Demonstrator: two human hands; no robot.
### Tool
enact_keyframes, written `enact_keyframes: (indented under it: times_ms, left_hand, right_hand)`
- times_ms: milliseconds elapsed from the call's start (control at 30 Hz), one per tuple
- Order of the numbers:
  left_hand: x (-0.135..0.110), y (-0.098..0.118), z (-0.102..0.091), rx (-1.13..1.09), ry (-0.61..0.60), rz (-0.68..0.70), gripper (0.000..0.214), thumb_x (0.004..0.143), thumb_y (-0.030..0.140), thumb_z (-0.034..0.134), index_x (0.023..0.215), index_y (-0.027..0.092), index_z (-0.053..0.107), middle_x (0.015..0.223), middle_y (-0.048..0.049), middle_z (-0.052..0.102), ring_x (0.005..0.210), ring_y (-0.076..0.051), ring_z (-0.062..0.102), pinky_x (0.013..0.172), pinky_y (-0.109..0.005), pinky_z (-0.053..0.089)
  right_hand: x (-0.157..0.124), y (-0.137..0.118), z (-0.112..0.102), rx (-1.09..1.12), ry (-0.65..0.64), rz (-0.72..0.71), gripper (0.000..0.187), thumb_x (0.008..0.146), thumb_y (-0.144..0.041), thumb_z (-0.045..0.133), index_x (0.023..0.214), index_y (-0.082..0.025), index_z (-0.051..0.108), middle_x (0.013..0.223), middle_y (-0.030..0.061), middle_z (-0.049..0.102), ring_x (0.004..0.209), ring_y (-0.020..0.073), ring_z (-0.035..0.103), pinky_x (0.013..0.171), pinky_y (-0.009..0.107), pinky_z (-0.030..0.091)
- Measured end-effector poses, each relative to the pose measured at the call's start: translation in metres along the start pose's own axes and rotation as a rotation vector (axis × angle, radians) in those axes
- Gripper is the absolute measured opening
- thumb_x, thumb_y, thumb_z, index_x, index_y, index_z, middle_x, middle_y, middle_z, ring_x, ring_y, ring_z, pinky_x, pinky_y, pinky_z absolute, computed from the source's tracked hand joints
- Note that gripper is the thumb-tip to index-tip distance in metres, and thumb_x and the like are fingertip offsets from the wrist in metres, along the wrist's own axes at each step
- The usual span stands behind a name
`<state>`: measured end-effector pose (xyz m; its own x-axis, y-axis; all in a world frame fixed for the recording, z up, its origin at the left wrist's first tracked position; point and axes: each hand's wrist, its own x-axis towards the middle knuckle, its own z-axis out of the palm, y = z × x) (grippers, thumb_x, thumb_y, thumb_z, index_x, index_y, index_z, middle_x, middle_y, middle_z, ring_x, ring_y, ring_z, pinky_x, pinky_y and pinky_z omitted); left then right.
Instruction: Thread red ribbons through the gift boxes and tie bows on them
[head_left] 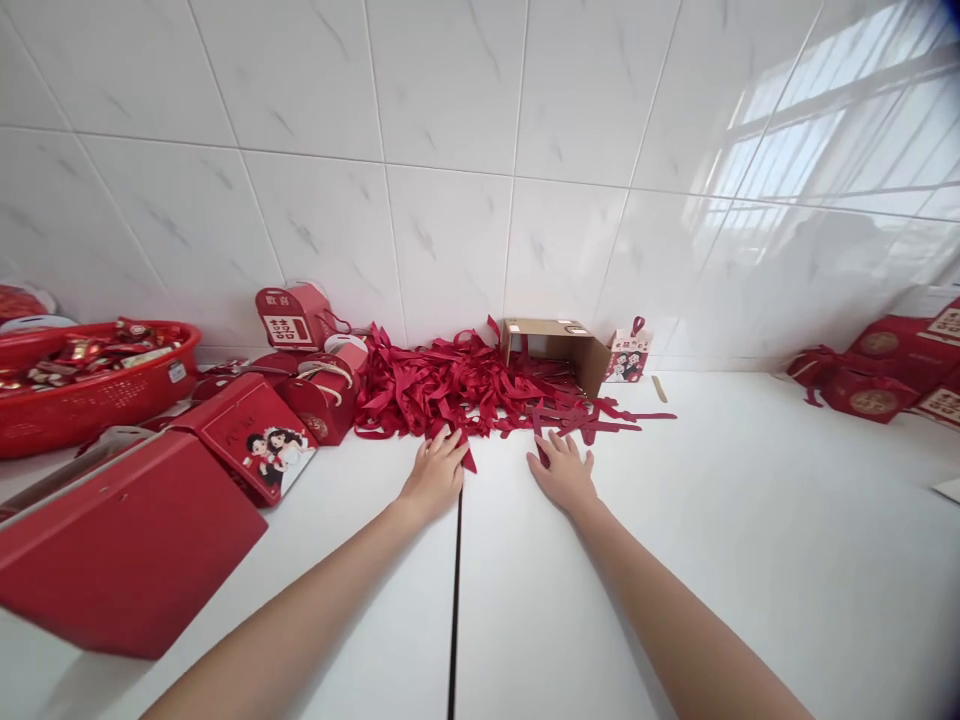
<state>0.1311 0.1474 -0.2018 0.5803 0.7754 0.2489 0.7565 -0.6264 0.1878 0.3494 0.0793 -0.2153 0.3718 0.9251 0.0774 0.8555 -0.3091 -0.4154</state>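
A heap of dark red ribbons (442, 385) lies along the wall in the middle of the white table (517, 600). At its front edge my left hand (435, 470) rests with fingers stretched out over a few ribbon ends, one pointed end sticking out beside it. My right hand (564, 475) lies farther right with its fingers spread, touching loose ribbon strips at the heap's near side. Other ribbons spill from an open cardboard box (596, 360) lying on its side behind my right hand. What is under my palms is hidden.
Left stand red gift boxes, including a large box (142, 540), a box with a cartoon couple (259, 440) and a small box (292, 315). A red plastic basket (97, 400) holds wrapped sweets. A small couple-print box (628, 355) and more red boxes (877, 390) stand right.
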Motion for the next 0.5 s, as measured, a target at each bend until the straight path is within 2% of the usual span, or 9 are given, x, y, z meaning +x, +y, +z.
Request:
enact_keyframes:
  times_ms: [100, 200, 300, 367, 433, 500]
  left_hand:
    - [-0.026, 0.002, -0.005, -0.037, -0.046, -0.012, 0.047, 0.088, 0.019, 0.034, 0.13, 0.013, 0.052, 0.14, -0.0126, 0.048, 0.134, -0.028, 0.037, 0.108, -0.047, 0.029]
    - [-0.05, 0.0, -0.016, -0.078, -0.041, 0.009, 0.043, 0.086, 0.021, 0.04, 0.125, 0.015, 0.056, 0.136, -0.0118, 0.052, 0.13, -0.027, 0.042, 0.109, -0.046, 0.029]
    - [-0.071, -0.006, -0.028, -0.135, 0.011, 0.009, 0.034, 0.084, 0.02, 0.044, 0.112, 0.02, 0.063, 0.123, -0.0086, 0.063, 0.118, -0.024, 0.053, 0.104, -0.04, 0.036]
    - [-0.082, -0.009, -0.033, -0.182, 0.05, -0.017, 0.029, 0.081, 0.015, 0.044, 0.099, 0.022, 0.066, 0.106, -0.0072, 0.069, 0.102, -0.023, 0.06, 0.092, -0.036, 0.045]
    - [-0.089, -0.011, -0.035, -0.234, 0.07, -0.027, 0.027, 0.078, 0.011, 0.045, 0.088, 0.023, 0.067, 0.09, -0.0059, 0.069, 0.088, -0.022, 0.062, 0.081, -0.034, 0.047]
    - [-0.092, -0.013, -0.036, -0.289, 0.073, -0.005, 0.025, 0.075, 0.009, 0.047, 0.082, 0.023, 0.067, 0.083, -0.0046, 0.068, 0.084, -0.021, 0.061, 0.077, -0.033, 0.047]
  right_hand:
    - [-0.002, 0.001, -0.001, 0.026, 0.028, -0.012, 0.041, 0.089, -0.045, 0.031, 0.12, -0.026, 0.051, 0.143, 0.0044, 0.042, 0.137, 0.0283, 0.023, 0.107, 0.06, 0.011]
    - [-0.004, 0.002, -0.002, 0.043, 0.047, -0.012, 0.033, 0.088, -0.042, 0.033, 0.107, -0.024, 0.052, 0.127, 0.0066, 0.055, 0.132, 0.028, 0.03, 0.106, 0.06, 0.014]
    - [-0.003, 0.002, 0.0, 0.038, 0.058, -0.015, 0.028, 0.086, -0.041, 0.037, 0.101, -0.024, 0.052, 0.122, 0.0066, 0.057, 0.129, 0.0282, 0.034, 0.105, 0.06, 0.015]
    - [-0.003, 0.001, 0.002, 0.024, 0.063, -0.018, 0.027, 0.085, -0.04, 0.038, 0.101, -0.024, 0.052, 0.123, 0.0067, 0.056, 0.127, 0.0279, 0.037, 0.104, 0.059, 0.017]
    - [-0.004, 0.0, 0.003, 0.007, 0.069, -0.019, 0.029, 0.084, -0.04, 0.039, 0.104, -0.024, 0.052, 0.124, 0.007, 0.056, 0.125, 0.0278, 0.039, 0.103, 0.06, 0.018]
    - [-0.006, -0.002, 0.004, -0.007, 0.079, -0.017, 0.031, 0.083, -0.039, 0.04, 0.107, -0.024, 0.052, 0.124, 0.0075, 0.056, 0.124, 0.0278, 0.04, 0.103, 0.061, 0.019]
